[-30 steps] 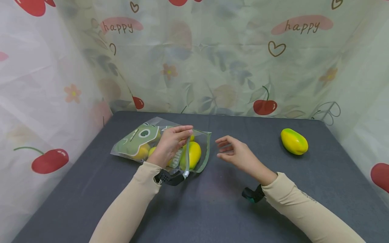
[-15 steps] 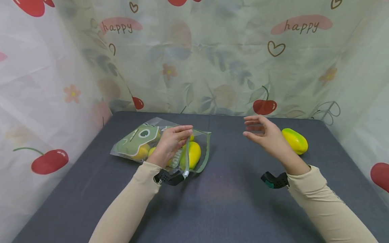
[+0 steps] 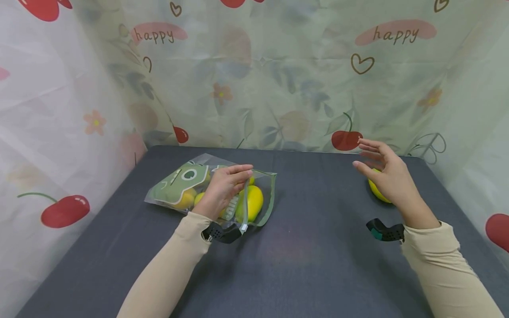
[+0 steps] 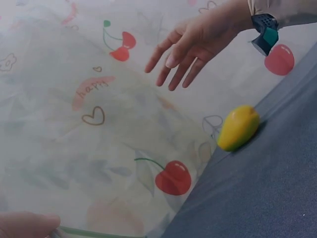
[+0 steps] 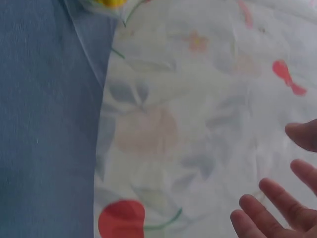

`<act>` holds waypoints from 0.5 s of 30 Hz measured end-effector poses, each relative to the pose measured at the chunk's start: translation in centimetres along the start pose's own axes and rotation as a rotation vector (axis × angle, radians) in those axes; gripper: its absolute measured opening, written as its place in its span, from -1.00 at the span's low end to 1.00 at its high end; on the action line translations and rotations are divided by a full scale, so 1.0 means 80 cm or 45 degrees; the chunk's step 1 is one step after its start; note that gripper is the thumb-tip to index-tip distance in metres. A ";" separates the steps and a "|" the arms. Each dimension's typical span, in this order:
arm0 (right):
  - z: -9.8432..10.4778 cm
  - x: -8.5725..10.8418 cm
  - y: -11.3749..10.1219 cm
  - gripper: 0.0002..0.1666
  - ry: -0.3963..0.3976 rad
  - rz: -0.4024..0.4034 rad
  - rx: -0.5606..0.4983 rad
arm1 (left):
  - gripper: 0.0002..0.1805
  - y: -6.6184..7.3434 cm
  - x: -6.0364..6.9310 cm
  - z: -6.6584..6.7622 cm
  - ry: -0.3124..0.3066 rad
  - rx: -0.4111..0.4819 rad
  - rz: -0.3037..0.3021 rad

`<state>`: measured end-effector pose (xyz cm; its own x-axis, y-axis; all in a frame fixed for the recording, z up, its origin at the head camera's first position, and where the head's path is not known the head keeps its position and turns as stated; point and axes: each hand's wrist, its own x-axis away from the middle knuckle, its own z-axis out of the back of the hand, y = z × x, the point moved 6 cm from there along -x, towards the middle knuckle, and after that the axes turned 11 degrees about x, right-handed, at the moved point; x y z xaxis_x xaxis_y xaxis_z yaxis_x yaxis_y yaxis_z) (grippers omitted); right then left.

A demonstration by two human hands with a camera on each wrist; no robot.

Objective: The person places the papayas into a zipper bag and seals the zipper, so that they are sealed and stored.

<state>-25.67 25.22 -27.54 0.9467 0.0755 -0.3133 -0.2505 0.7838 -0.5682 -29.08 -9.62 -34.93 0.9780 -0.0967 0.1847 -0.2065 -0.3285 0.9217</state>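
A clear zip bag [image 3: 180, 179] with a green cartoon print lies at the left of the table, its mouth toward the right. Several yellow-green mangoes [image 3: 254, 204] are inside it. My left hand [image 3: 223, 187] pinches the bag's upper edge by the mouth. Over at the right, a single mango [image 4: 239, 128] rests on the table. My right hand [image 3: 391, 179] hovers above it with fingers spread and nothing in them, partly covering it in the head view. The left wrist view shows a gap between that hand and the mango.
The dark grey table [image 3: 286, 265] has patterned cloth [image 3: 262, 88] hanging behind it and at both sides. Each wrist wears a black camera band [image 3: 385, 230]. The bag's white zip slider [image 3: 243, 227] hangs near the left wrist.
My right hand has moved right and away from the bag to a place over the lone mango. The left hand and the bag have stayed put.
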 end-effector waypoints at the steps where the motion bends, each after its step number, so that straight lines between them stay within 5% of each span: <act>1: 0.004 0.000 0.006 -0.26 0.010 -0.017 -0.001 | -0.65 0.000 0.000 0.000 -0.003 0.003 0.000; 8: 0.027 0.003 0.046 -0.25 0.128 -0.122 -0.013 | -0.65 0.000 0.000 0.000 -0.018 0.008 -0.006; 15: 0.024 0.005 0.081 -0.13 0.105 -0.221 -0.022 | -0.67 0.000 0.001 0.001 -0.006 0.005 0.008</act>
<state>-26.53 31.51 -29.91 0.9564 -0.1112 -0.2700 -0.0890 0.7698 -0.6320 -28.97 -9.68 -34.96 0.9766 -0.1031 0.1888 -0.2127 -0.3313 0.9192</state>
